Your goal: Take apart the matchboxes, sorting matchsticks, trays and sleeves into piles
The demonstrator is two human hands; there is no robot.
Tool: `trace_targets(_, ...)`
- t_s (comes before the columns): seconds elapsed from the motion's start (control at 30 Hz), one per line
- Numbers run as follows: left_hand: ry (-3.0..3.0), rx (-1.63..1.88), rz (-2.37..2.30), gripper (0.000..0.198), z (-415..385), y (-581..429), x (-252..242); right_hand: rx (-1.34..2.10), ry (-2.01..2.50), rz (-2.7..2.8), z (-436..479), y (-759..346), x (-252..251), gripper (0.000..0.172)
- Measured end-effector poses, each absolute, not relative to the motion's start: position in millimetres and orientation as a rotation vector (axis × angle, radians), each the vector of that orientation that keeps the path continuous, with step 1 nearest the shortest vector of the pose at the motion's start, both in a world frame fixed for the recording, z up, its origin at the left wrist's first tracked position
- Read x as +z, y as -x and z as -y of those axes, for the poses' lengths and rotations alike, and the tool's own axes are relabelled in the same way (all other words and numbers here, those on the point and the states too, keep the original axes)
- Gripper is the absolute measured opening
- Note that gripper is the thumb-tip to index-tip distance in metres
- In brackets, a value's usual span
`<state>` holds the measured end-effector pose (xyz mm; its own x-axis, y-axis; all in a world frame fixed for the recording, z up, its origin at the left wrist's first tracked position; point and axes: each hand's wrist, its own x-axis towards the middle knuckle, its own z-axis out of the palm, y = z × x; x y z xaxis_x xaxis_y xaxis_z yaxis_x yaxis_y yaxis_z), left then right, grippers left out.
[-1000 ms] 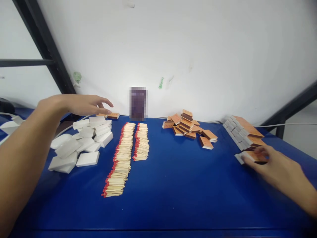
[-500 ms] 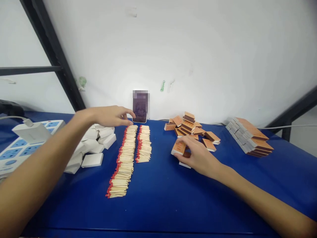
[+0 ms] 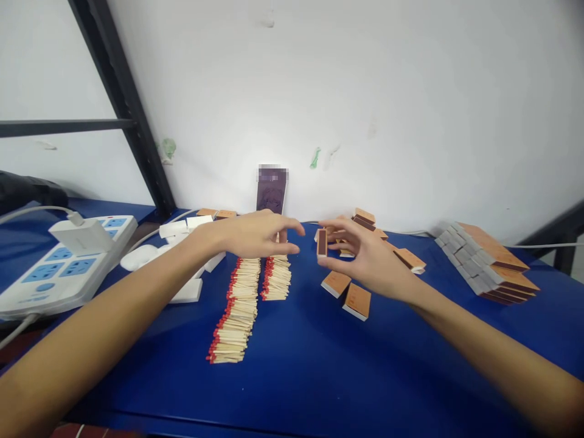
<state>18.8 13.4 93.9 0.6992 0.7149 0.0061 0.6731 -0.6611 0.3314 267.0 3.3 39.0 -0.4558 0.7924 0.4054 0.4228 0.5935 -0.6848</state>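
Note:
Upright between the thumb and fingers of my right hand (image 3: 356,249) is a matchbox (image 3: 322,243), its brown striking side showing. My left hand (image 3: 262,236) hovers over the far ends of the matches, thumb and fingers apart, reaching toward that box and holding nothing. Beneath it lie a long column of red-tipped matches (image 3: 235,310) and a shorter column (image 3: 277,280). Just below my right hand, two orange-topped matchboxes (image 3: 336,283) (image 3: 357,302) rest flat on the blue table. A loose pile of matchboxes (image 3: 365,218) is partly hidden behind my right hand.
At the right stands a neat stack of matchboxes (image 3: 495,243). White box pieces (image 3: 188,292) lie left, partly under my left forearm. A power strip (image 3: 77,274) with a plugged-in charger (image 3: 82,236) sits at far left. A phone (image 3: 271,191) leans against the wall.
My right hand has let go of one matchbox on the table and lifted another from the pile. My left hand has moved right, toward it. The view has shifted slightly left.

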Motion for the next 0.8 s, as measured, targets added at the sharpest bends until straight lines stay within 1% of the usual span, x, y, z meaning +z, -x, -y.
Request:
trace_targets(0.07,-2.539,0.351,-1.071,0.053,-14,-22,90,0.631,0.907,1.985,-11,-253,40,0.049)
trace_targets(0.2,-2.342,0.575,-1.075,0.055,-22,-22,83,0.362,0.807,1.935,-18,-227,45,0.040)
trace_targets(0.3,-2.207,0.659,-0.968,0.054,-28,-19,80,0.204,0.798,1.941,-17,-218,47,0.042)
trace_targets(0.37,-2.132,0.684,-0.906,0.050,-31,-16,78,0.207,0.807,1.967,-16,-217,46,0.047)
trace_targets(0.47,-2.105,0.647,-0.907,0.042,-32,-14,78,0.426,0.830,1.952,-17,-222,44,0.055)
trace_targets(0.5,-2.128,0.607,-0.927,0.040,-32,-13,79,0.540,0.840,1.937,-18,-225,43,0.052)
trace_targets(0.6,-2.205,0.448,-0.994,0.041,-25,-11,82,0.867,0.847,1.951,-16,-233,43,0.031)
trace_targets(0.63,-2.222,0.412,-1.023,0.042,-21,-10,83,0.945,0.838,1.977,-14,-236,42,0.027)
trace_targets(0.73,-2.294,0.461,-1.119,0.047,-4,-8,79,1.068,0.837,2.043,-1,-240,39,0.017)
trace_targets(0.8,-2.368,0.568,-1.156,0.050,7,-4,73,1.057,0.847,2.060,10,-240,35,0.016)
